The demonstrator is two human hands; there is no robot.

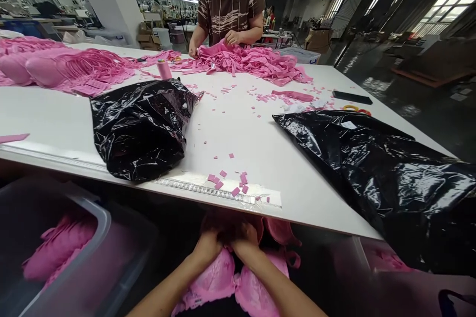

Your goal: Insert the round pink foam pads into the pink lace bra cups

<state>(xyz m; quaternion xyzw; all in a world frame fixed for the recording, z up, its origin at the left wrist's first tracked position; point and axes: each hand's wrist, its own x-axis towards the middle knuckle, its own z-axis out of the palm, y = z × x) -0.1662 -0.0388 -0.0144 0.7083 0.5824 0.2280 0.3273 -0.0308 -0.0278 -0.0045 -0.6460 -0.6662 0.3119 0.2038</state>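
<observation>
Both my hands reach down under the near edge of the white table. My left hand and my right hand are closed side by side on a pink lace bra that lies in my lap below the table edge. More pink bras sit just behind my hands in the shadow. My fingers curl into the fabric and are partly hidden in the dark.
Two black plastic bags lie on the table, with pink scraps by a taped ruler. A person across the table handles pink straps. A grey bin of pink pieces stands at my left.
</observation>
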